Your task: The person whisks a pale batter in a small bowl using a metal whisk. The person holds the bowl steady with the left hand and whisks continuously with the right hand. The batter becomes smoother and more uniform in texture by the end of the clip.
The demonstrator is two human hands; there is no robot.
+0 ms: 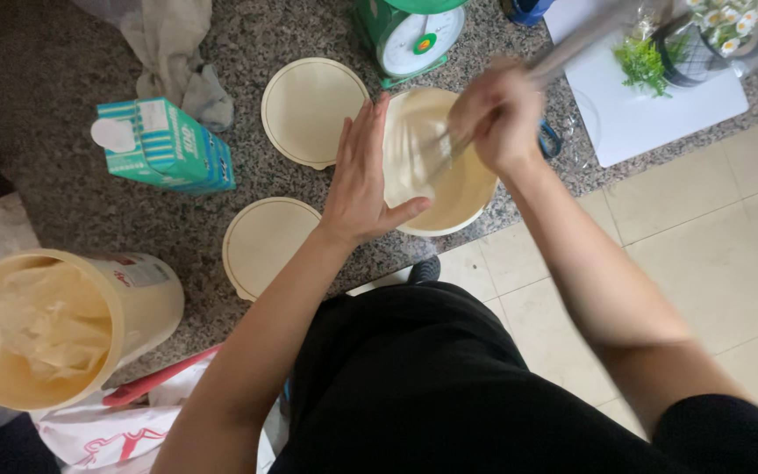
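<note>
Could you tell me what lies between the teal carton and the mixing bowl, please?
In the head view, a round cream lid lies between the teal carton and the mixing bowl.

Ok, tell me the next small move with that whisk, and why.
Probably keep the left hand braced against the bowl and work the whisk toward the bowl's near side. The right hand is blurred mid-stir, the pale batter looks streaked rather than even, and the bowl sits near the counter edge.

The bowl (436, 167) sits between two lids (313, 110) and a board (660, 123).
</note>
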